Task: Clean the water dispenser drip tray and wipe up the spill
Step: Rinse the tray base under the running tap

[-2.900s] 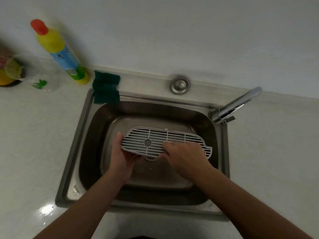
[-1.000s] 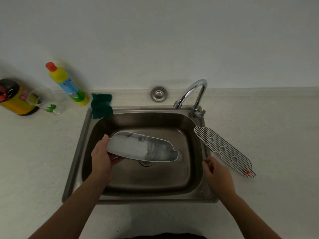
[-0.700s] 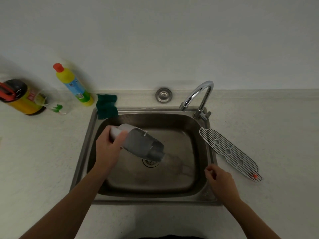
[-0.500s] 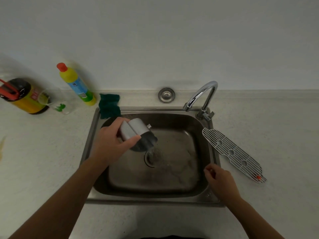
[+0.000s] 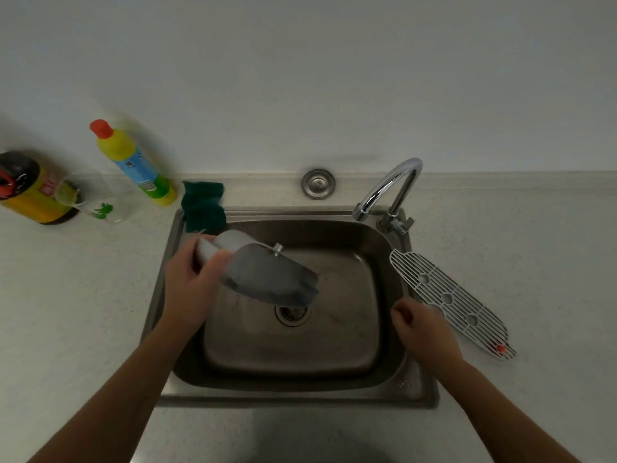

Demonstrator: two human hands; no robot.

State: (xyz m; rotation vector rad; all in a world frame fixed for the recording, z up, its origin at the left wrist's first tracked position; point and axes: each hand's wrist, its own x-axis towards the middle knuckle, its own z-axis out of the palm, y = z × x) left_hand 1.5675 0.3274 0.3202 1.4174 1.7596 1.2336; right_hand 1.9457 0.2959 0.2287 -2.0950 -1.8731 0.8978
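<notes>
My left hand (image 5: 192, 285) grips one end of the grey drip tray basin (image 5: 267, 277), which is tilted over the steel sink (image 5: 417, 389) with its far end low above the drain (image 5: 292, 314). The white slotted grille (image 5: 447, 297) lies flat on the counter right of the sink, a small red float at its near end. My right hand (image 5: 424, 330) hovers over the sink's right rim beside the grille, fingers curled and holding nothing. A dark green cloth (image 5: 203, 205) sits on the sink's back left corner.
A chrome tap (image 5: 390, 188) arches over the sink's back right corner. A yellow detergent bottle (image 5: 133, 162), a clear glass (image 5: 90, 198) and a yellow jar (image 5: 26, 188) stand on the left counter. A round metal cap (image 5: 318, 183) sits behind the sink.
The grille has come off the basin and now lies on the right counter. My left hand has tipped the basin, pouring water into the sink. My right hand stays near the rim.
</notes>
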